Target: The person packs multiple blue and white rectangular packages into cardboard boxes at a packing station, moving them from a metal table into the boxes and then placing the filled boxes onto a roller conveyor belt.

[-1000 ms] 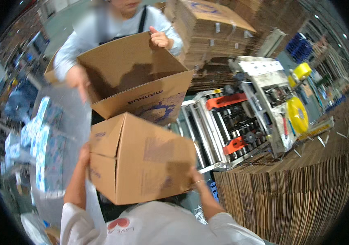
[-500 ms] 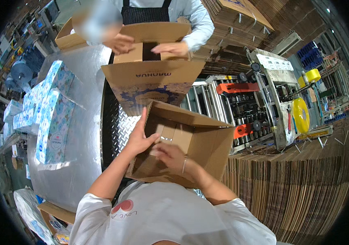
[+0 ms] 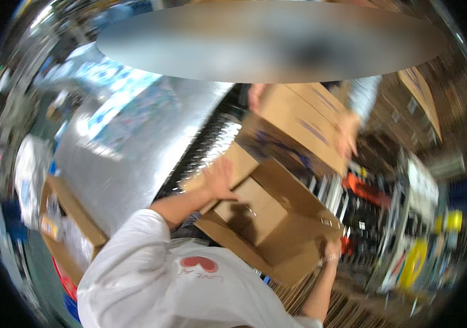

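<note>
An open cardboard box (image 3: 269, 216) sits tilted in front of me, its inside bare brown board with a shadow across the bottom. My left hand (image 3: 221, 177) lies with fingers spread against the flap at the box's left side. At the right-hand rim is my right hand (image 3: 331, 247), touching the wall near the corner; its fingers are partly hidden and smeared. Just beyond stands a second cardboard box (image 3: 304, 120) with its top flaps folded down. A co-worker's hands (image 3: 347, 134) rest at its sides.
On the left is a metal table (image 3: 135, 180) with blue patterned packs (image 3: 129, 104), blurred. An open carton (image 3: 72, 218) holding plastic stands near its front end. To the right are a roller machine with orange parts (image 3: 367, 191) and yellow tape rolls (image 3: 413, 265). Stacked flat cardboard (image 3: 321, 303) lies below.
My view has swung round. My right hand has gone from inside the box to its right rim; my left hand now lies on the side flap. The co-worker's box top has been folded down.
</note>
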Motion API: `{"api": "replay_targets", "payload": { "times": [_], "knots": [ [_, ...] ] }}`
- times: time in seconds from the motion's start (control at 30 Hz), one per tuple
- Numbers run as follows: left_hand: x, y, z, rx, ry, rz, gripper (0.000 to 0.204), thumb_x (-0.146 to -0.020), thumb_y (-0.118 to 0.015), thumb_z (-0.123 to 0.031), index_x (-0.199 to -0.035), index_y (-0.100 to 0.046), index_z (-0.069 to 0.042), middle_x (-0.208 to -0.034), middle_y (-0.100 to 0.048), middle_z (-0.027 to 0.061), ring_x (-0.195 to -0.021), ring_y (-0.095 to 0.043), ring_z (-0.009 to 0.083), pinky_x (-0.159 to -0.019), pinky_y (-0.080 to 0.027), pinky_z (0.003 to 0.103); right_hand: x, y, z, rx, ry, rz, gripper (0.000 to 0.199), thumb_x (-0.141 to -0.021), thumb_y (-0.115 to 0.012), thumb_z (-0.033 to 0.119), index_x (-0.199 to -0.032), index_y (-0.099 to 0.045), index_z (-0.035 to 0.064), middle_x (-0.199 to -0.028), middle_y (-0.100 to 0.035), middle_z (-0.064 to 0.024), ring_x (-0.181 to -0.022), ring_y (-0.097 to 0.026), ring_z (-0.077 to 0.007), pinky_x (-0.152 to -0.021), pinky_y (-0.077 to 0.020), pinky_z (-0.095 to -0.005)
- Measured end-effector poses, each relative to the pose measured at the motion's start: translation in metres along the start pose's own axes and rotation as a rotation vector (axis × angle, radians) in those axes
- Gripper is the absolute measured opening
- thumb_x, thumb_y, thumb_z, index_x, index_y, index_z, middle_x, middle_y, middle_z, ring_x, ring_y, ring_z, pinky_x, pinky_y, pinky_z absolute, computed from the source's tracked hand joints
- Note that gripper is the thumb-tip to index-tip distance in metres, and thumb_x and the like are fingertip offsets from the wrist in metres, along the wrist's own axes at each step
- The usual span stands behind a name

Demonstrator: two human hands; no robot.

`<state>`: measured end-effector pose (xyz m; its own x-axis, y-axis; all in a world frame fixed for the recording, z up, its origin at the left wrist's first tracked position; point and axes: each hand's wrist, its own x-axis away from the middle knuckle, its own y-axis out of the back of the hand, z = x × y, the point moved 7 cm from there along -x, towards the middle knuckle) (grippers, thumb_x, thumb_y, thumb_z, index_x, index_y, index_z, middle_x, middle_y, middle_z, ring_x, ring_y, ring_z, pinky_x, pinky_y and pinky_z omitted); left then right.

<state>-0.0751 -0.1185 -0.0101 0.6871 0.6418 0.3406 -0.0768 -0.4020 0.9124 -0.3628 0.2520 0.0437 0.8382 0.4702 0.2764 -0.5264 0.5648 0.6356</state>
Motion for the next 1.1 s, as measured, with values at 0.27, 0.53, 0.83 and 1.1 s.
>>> {"api": "replay_targets", "payload": {
  "times": [0.27, 0.53, 0.83, 1.1],
  "knots": [
    [-0.002, 0.047, 0.075, 0.49, -0.053, 0.245, 0.041, -0.075, -0.062, -0.03, -0.103, -0.056, -0.001, -0.094, -0.061, 0.0194, -0.089, -0.058, 0.0304, -0.078, -0.045, 0.038, -0.03, -0.102, 0.039, -0.726, 0.046, 0.323, 0.023, -0.075, -0.054, -0.001, -0.098, -0.056, -0.0037, -0.078, -0.059, -0.0076, -0.065, -0.054, -0.0166, -0.059, -0.0462, -0.0276],
    [-0.041, 0.281, 0.342, 0.116, 0.233, -0.8, 0.043, -0.067, -0.058, -0.014, -0.108, -0.054, -0.002, -0.099, -0.053, 0.0205, -0.095, -0.051, 0.0359, -0.082, -0.043, 0.043, 0.011, -0.154, 0.21, 0.616, 0.37, -0.178, 0.065, -0.072, -0.062, 0.005, -0.127, -0.031, -0.0069, -0.118, -0.045, -0.0258, -0.103, -0.048, -0.0333, -0.087, -0.0407, -0.0371],
    [-0.05, 0.266, 0.418, 0.272, 0.258, -0.241, 0.101, -0.057, -0.068, -0.044, -0.134, -0.021, 0.003, -0.11, -0.051, 0.0263, -0.1, -0.051, 0.0396, -0.084, -0.042, 0.043, 0.104, -0.374, 0.416, 0.177, 0.873, 0.403, 0.053, -0.075, -0.064, 0.016, -0.117, -0.043, -0.0063, -0.108, -0.051, -0.0235, -0.101, -0.05, -0.0364, -0.087, -0.0406, -0.039],
    [0.195, 0.14, 0.352, 0.865, 0.483, 0.011, 0.116, -0.062, -0.071, -0.046, -0.129, 0.001, 0.016, -0.093, -0.058, 0.0314, -0.082, -0.06, 0.04, -0.07, -0.05, 0.037, 0.15, -0.52, 0.493, 0.177, 0.716, 0.687, 0.106, -0.066, -0.07, 0.04, -0.134, -0.007, -0.0096, -0.125, -0.035, -0.0334, -0.112, -0.041, -0.0446, -0.094, -0.0356, -0.0399]
  ]
}}
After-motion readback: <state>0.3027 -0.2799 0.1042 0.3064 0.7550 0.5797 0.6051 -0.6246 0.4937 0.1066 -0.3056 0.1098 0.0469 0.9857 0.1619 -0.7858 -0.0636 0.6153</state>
